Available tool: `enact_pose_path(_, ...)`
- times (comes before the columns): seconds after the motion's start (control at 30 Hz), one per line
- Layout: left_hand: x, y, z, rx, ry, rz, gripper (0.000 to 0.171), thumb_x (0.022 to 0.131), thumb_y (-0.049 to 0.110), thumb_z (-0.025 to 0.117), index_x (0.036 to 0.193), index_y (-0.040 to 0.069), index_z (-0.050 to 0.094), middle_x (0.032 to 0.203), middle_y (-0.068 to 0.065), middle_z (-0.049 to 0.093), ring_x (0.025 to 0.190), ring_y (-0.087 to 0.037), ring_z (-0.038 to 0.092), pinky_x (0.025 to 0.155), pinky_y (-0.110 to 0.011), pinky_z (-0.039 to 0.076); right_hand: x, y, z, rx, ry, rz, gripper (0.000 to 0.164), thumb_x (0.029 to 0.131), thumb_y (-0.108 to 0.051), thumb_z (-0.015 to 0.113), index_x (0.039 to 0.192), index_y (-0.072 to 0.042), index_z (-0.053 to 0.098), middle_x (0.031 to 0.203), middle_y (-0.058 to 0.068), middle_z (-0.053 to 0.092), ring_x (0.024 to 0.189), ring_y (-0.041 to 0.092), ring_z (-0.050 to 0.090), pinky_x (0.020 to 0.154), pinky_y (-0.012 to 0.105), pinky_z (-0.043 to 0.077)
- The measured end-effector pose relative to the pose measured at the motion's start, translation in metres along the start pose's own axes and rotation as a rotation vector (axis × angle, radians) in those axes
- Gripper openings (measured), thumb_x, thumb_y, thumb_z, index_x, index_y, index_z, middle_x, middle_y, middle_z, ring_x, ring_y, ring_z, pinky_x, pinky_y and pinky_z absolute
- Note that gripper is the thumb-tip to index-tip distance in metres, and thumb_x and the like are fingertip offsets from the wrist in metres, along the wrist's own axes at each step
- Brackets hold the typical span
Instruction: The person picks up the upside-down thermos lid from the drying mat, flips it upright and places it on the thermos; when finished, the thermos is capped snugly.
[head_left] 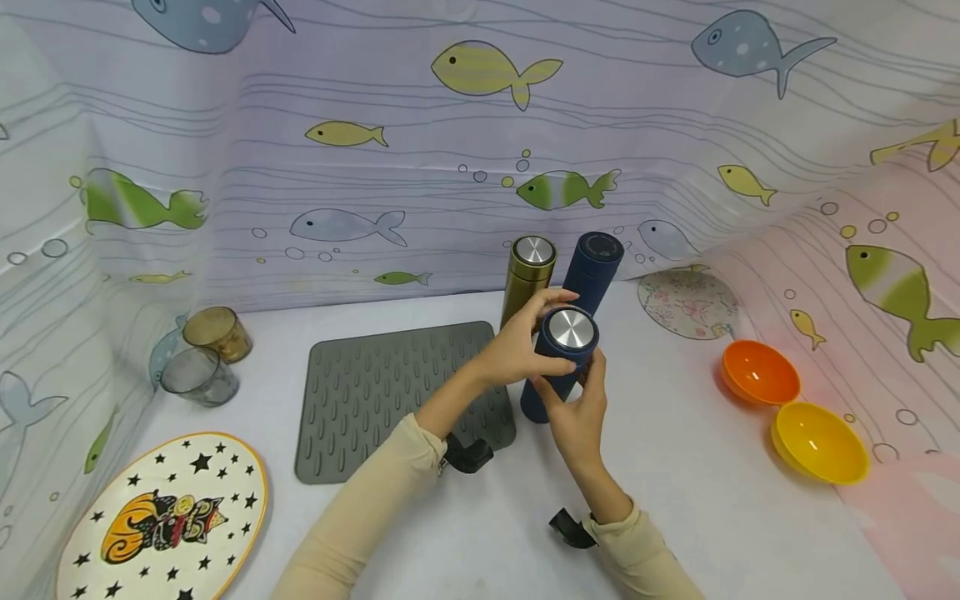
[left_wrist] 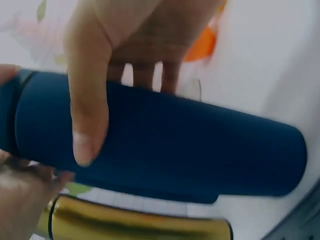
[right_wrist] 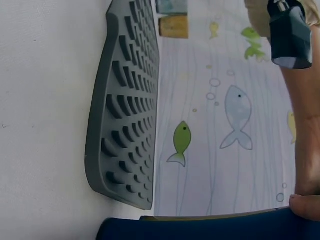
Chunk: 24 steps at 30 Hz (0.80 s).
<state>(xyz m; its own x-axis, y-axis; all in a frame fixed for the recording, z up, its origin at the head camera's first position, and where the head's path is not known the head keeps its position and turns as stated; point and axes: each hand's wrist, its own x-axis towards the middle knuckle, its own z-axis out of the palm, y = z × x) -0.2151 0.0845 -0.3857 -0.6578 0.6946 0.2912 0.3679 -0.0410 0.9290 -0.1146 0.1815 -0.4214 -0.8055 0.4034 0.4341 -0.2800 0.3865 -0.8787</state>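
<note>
A navy thermos flask (head_left: 573, 332) with a shiny silver cap top stands roughly upright between both hands, its base right beside the grey mat. My left hand (head_left: 521, 346) curls round the flask near its cap. Lower down, my right hand (head_left: 581, 412) grips the body; the left wrist view shows the right thumb (left_wrist: 89, 125) lying across the navy side. Behind it are a gold flask (head_left: 525, 279) with a silver top and a second navy flask (head_left: 596, 271) with a dark top. In the right wrist view, only a strip of the navy flask (right_wrist: 210, 230) shows.
A grey ridged drying mat (head_left: 397, 400) lies left of the flasks. Further left are an amber glass (head_left: 217, 333), a grey glass (head_left: 198, 377) and an oval plate (head_left: 217, 500). Orange (head_left: 761, 372) and yellow (head_left: 819, 443) bowls and a floral round mat (head_left: 686, 304) are at right.
</note>
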Motion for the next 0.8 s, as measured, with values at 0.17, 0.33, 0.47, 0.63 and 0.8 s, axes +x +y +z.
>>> enact_pose_path(0.17, -0.002, 0.0, 0.0, 0.08, 0.033, -0.039, 0.09, 0.076, 0.015, 0.083, 0.15, 0.01, 0.032, 0.155, -0.008, 0.034, 0.143, -0.021, 0.032, 0.118, -0.046, 0.029, 0.0, 0.012, 0.002, 0.0, 0.009, -0.02, 0.073, 0.079, 0.009, 0.077, 0.141, 0.009, 0.039, 0.133, 0.027, 0.053, 0.118, 0.028, 0.052, 0.097, 0.031, 0.041)
enact_pose_path(0.33, -0.004, -0.001, -0.003, -0.06, -0.011, -0.004, 0.081, 0.079, 0.006, 0.073, 0.149, 0.004, 0.031, 0.154, -0.017, 0.036, 0.142, -0.028, 0.036, 0.119, -0.045, 0.029, 0.0, 0.033, 0.004, 0.01, 0.016, -0.018, 0.076, 0.079, 0.003, 0.08, 0.143, 0.001, 0.04, 0.134, 0.02, 0.054, 0.119, 0.023, 0.052, 0.099, 0.035, 0.042)
enact_pose_path(0.47, -0.005, 0.0, -0.003, 0.017, -0.049, -0.02, 0.087, 0.082, 0.015, 0.076, 0.153, 0.009, 0.027, 0.155, -0.013, 0.036, 0.139, -0.023, 0.042, 0.113, -0.04, 0.037, -0.001, 0.037, 0.005, 0.024, 0.001, -0.023, 0.075, 0.081, 0.001, 0.079, 0.145, -0.003, 0.04, 0.137, 0.015, 0.053, 0.124, 0.023, 0.051, 0.102, 0.043, 0.041)
enact_pose_path(0.63, -0.004, 0.003, -0.006, -0.012, -0.082, -0.053, 0.097, 0.077, 0.007, 0.078, 0.156, 0.014, 0.023, 0.16, -0.011, 0.029, 0.142, -0.025, 0.037, 0.113, -0.051, 0.037, -0.004, 0.037, 0.006, 0.031, -0.008, -0.042, 0.074, 0.082, -0.002, 0.079, 0.144, -0.003, 0.04, 0.135, 0.016, 0.054, 0.122, 0.023, 0.051, 0.101, 0.041, 0.04)
enact_pose_path(0.8, -0.007, 0.004, -0.008, 0.152, 0.009, -0.043, 0.099, 0.072, 0.021, 0.088, 0.154, 0.015, 0.031, 0.152, -0.009, 0.036, 0.14, -0.019, 0.037, 0.115, -0.045, 0.036, -0.005, 0.037, 0.007, 0.039, 0.0, -0.043, 0.075, 0.08, -0.001, 0.08, 0.144, -0.004, 0.041, 0.136, 0.015, 0.054, 0.124, 0.021, 0.051, 0.102, 0.037, 0.039)
